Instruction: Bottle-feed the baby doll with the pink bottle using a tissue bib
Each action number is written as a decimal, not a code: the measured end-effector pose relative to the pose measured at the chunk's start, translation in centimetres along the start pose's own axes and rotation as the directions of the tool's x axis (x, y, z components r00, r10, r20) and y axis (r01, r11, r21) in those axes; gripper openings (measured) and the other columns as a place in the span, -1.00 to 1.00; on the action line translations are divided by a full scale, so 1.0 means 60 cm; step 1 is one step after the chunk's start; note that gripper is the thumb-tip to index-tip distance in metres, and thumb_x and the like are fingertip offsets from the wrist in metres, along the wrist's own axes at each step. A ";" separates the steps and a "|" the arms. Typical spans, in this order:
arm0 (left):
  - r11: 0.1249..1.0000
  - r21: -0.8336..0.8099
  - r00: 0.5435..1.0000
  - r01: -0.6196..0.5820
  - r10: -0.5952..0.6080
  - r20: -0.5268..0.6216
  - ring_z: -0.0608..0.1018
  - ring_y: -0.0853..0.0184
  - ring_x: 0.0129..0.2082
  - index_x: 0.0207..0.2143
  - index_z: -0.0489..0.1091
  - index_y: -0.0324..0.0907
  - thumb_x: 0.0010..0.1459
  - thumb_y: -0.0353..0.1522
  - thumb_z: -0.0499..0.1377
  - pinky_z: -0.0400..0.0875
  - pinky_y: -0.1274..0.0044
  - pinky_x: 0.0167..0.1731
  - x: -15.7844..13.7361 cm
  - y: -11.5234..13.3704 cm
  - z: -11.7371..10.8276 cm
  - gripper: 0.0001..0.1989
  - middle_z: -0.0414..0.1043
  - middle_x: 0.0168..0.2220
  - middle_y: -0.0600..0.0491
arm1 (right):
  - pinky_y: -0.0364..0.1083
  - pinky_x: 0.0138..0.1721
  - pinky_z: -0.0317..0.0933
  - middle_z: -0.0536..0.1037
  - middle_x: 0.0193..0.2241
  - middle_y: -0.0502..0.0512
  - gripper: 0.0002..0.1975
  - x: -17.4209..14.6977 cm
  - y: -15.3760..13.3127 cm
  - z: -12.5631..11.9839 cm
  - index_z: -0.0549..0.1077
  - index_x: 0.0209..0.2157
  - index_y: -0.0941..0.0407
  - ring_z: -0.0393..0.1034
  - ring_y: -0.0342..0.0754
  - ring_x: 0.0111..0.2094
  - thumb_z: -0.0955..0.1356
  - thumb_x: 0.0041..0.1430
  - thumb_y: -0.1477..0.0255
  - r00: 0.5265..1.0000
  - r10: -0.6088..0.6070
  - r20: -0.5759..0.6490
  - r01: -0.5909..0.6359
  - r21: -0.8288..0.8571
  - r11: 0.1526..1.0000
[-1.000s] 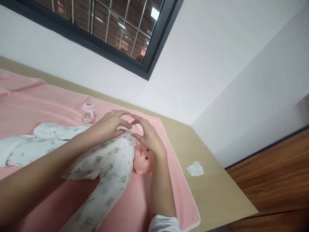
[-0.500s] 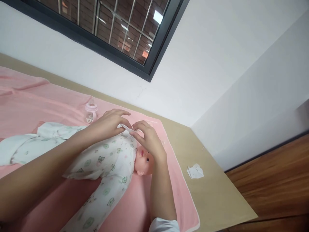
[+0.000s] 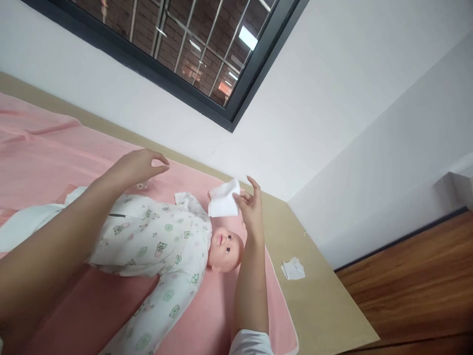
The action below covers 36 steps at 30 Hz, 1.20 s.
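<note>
My right hand (image 3: 251, 207) pinches a folded white tissue (image 3: 225, 199) between thumb and finger, its other fingers raised. The tissue hangs just above the head of a baby doll (image 3: 224, 250). The doll lies on its back in a white patterned top (image 3: 155, 241), its face bare to view. To the left, my left hand (image 3: 138, 166) hovers over the doll's body, fingers loosely curved with nothing visible in them. Behind that wrist a small part of a clear baby bottle (image 3: 141, 186) shows; the rest is hidden.
A pink blanket (image 3: 48, 133) covers much of the tan tabletop (image 3: 325, 305). Another crumpled white tissue (image 3: 293, 268) lies on the bare board at right. A white wall (image 3: 266, 148) and dark-framed window (image 3: 236, 106) rise behind; wooden panelling (image 3: 417, 276) stands at the right.
Both hands were together on the tissue above the doll's chin. My left hand has let go and moved left; my right hand has moved slightly right, holding the tissue more spread out.
</note>
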<state>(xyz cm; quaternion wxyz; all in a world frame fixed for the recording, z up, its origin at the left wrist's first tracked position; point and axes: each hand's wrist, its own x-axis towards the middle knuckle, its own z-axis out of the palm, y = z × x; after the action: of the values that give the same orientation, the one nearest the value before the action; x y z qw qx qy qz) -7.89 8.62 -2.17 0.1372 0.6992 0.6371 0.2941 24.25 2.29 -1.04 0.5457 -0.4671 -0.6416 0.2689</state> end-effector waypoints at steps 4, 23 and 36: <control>0.994 -0.006 0.994 0.112 -0.112 -0.001 0.54 0.08 -0.15 -0.24 0.46 -0.15 0.17 -0.12 0.09 0.30 0.40 -0.24 0.007 -0.030 -0.014 -0.68 0.55 -0.06 -0.06 | -0.19 -0.42 0.19 0.53 -0.29 0.00 -0.62 0.033 0.035 -0.027 0.39 -0.11 0.06 0.35 -0.20 -0.44 0.41 -0.01 0.31 0.989 0.024 -0.147 -0.028 -0.022 0.999; 0.946 -0.128 0.954 0.298 -0.289 0.086 0.49 0.09 0.01 -0.03 0.40 -0.19 0.17 -0.08 0.10 0.34 0.38 -0.03 0.021 -0.128 -0.040 -0.55 0.45 0.10 -0.09 | -0.05 0.00 0.40 0.58 -0.12 0.11 -0.60 0.155 0.189 -0.040 0.51 -0.15 0.11 0.50 -0.12 -0.20 0.41 -0.13 0.54 0.882 0.471 0.024 -0.472 0.065 0.879; 0.989 -0.074 0.956 0.127 -0.102 0.276 0.48 0.08 0.06 -0.04 0.52 -0.10 0.12 -0.13 0.09 0.30 0.38 0.04 0.037 -0.133 -0.006 -0.56 0.49 0.11 0.02 | -0.07 -0.19 0.38 0.59 -0.18 0.13 -0.71 0.150 0.231 -0.073 0.54 -0.39 0.13 0.46 -0.07 -0.28 0.31 -0.25 0.53 0.885 0.389 -0.258 -0.441 -0.193 0.876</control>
<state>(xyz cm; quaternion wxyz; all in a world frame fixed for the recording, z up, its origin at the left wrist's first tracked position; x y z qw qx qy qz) -14.53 11.91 -5.87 0.2719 0.6879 0.6374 0.2157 32.95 15.41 -7.74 0.4774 -0.6843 -0.4926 0.2473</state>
